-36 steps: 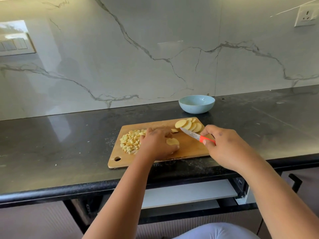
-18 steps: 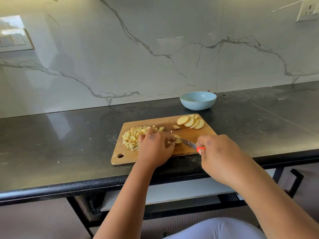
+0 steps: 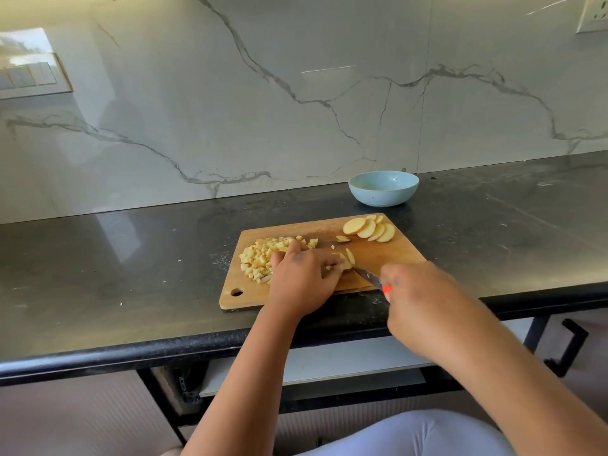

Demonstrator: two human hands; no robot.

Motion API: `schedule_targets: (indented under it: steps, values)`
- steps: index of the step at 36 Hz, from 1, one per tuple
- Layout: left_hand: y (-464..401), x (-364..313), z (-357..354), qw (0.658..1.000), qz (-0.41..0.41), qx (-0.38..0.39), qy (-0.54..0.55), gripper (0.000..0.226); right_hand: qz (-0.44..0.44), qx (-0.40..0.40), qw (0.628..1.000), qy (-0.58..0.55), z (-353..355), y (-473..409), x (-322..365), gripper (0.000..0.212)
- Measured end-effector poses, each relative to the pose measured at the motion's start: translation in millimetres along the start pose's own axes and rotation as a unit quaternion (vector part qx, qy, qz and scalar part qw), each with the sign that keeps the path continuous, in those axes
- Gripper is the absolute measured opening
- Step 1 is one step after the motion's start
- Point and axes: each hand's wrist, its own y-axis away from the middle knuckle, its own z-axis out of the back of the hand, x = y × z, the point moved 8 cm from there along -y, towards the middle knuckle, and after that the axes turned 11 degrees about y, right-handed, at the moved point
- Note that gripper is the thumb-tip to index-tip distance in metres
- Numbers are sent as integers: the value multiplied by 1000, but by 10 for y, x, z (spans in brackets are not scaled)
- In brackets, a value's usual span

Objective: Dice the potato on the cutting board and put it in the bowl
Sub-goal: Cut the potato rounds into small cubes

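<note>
The scene is evenly and brightly lit by daylight. A window is seen mirrored in the glossy marble wall (image 3: 296, 93) at ten o'clock, and a pale glare is thrown on the dark counter (image 3: 115, 258) below it. Only soft shadows are cast. Straight edges are bowed toward the borders, and the right hand (image 3: 424, 301) is slightly smeared.

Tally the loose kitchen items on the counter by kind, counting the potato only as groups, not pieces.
Cutting board: 1
Bowl: 1
Knife: 1
Potato groups: 3, namely diced pile, round slices, slice being cut
Total: 6
</note>
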Motion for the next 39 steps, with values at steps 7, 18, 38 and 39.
schedule_targets:
  steps: [7,18,38,39]
  values:
    - [92,-43,68,996,-36,-70,38,30,19,-69,997,-10,232,63,-116,8]
    - [73,0,27,995,-40,-96,-9,43,0,-36,999,6,20,31,143,20]
    - [87,39,62,996,-3,-81,21,33,23,-57,998,-7,240,75,-118,11]
    - [90,49,89,994,-4,-102,36,32,27,-68,997,-12,258,68,-114,11]
